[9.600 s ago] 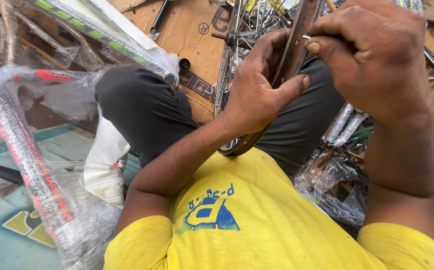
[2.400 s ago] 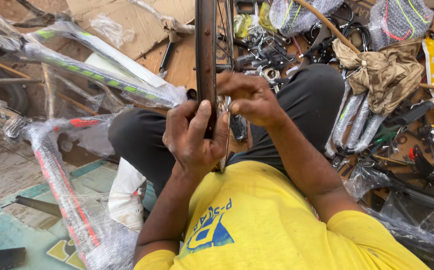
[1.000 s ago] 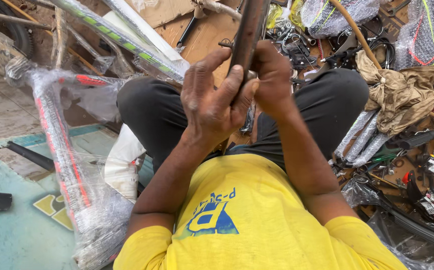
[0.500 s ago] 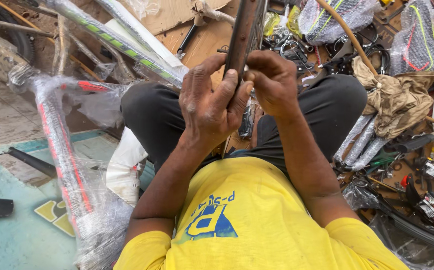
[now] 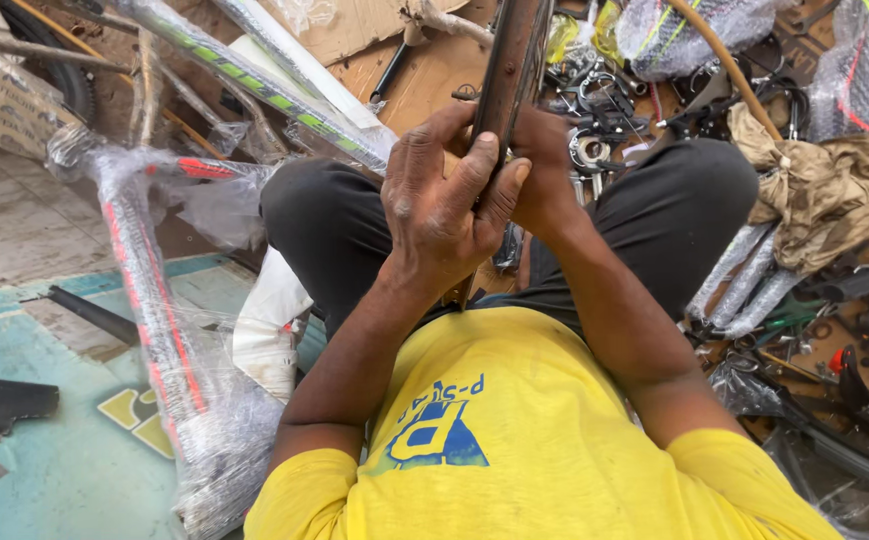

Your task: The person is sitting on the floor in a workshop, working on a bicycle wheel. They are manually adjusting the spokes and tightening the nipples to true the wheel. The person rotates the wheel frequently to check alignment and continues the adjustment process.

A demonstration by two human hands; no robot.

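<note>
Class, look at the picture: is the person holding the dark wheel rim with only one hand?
No, both the left hand and the right hand grip the wheel rim.

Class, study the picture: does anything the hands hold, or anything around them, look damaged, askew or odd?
Nothing looks broken. The left hand and right hand clasp a brown wheel rim whose surface looks rusty and worn. Loose metal parts lie scattered on the ground beyond it.

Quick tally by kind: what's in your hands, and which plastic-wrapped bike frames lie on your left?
Rusty brown wheel rim, gripped by left hand and right hand: 1
Plastic-wrapped red bike frame: 1
Plastic-wrapped green-and-black bike frame: 1
Total: 3
</note>
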